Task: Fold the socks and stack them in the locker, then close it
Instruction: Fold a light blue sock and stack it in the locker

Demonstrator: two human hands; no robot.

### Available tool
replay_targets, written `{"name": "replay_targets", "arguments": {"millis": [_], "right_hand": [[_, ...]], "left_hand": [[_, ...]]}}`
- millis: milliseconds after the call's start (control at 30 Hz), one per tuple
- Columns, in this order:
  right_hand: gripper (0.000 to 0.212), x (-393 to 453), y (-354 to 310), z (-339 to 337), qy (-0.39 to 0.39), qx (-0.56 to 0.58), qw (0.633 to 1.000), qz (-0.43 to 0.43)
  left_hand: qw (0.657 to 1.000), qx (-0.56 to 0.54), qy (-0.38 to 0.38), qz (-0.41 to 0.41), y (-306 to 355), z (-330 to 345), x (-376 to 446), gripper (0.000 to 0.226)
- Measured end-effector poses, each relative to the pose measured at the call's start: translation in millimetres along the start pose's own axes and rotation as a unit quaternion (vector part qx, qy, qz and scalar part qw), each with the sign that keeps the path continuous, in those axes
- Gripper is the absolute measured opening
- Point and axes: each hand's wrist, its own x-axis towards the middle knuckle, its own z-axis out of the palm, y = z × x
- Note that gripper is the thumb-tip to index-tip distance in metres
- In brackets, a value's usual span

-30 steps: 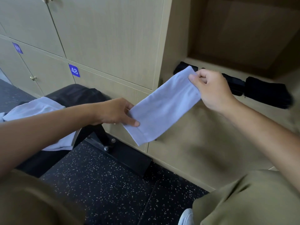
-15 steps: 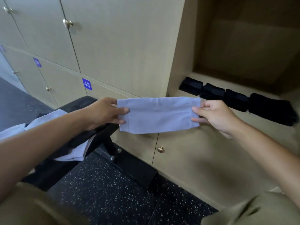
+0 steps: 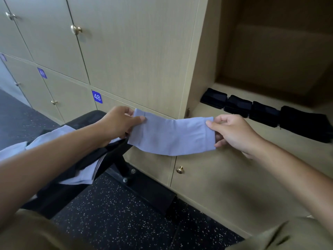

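Folding: left hand (image 3: 117, 123) and right hand (image 3: 232, 131) each pinch an end of the sock (image 3: 171, 136).
Next, probably bring the ends together.

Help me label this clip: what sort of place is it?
Probably a gym changing room: numbered locker doors with brass knobs, speckled rubber flooring, and a black padded bench.
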Motion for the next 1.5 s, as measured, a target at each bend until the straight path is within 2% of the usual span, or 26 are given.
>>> {"name": "replay_targets", "arguments": {"millis": [300,433,567,800,867,1033,1133,1200,1333,1400,1500], "right_hand": [[0.013,-2,-16,24,0.029,-0.003,0.999,-0.027],[0.013,-3,-21,35,0.0,0.028,0.999,-0.019],[0.012,-4,-27,48,-0.034,0.068,0.997,-0.024],[0.014,0,-28,60,-0.034,0.094,0.995,-0.007],[0.015,-2,-30,58,-0.034,0.1,0.994,-0.007],[0.039,-5,-29,53,-0.058,0.101,0.993,-0.007],[0.031,-2,-22,50,-0.057,0.091,0.994,-0.012],[0.027,0,-21,47,-0.047,0.106,0.993,-0.015],[0.026,3,-20,38,-0.035,0.142,0.989,-0.021],[0.028,2,-20,34,-0.042,0.144,0.988,-0.034],[0.029,-1,-23,30,-0.061,0.156,0.984,-0.055]], "left_hand": [[0.996,-0.042,-0.02,0.075,28,35,-14,0.023],[0.992,-0.083,-0.047,0.077,33,48,-12,0.024],[0.992,-0.074,-0.074,0.074,37,60,-12,0.025],[0.986,-0.106,-0.113,0.065,41,68,-11,0.024],[0.983,-0.112,-0.126,0.069,43,67,-14,0.029],[0.972,-0.145,-0.168,0.075,47,58,-19,0.059],[0.969,-0.131,-0.191,0.088,50,53,-20,0.064],[0.974,-0.12,-0.151,0.115,52,51,-20,0.052],[0.978,-0.051,0.013,0.201,51,43,-12,0.017],[0.974,-0.01,0.026,0.227,52,38,-11,0.011],[0.975,0.011,-0.025,0.219,51,33,-13,0.019]]}}
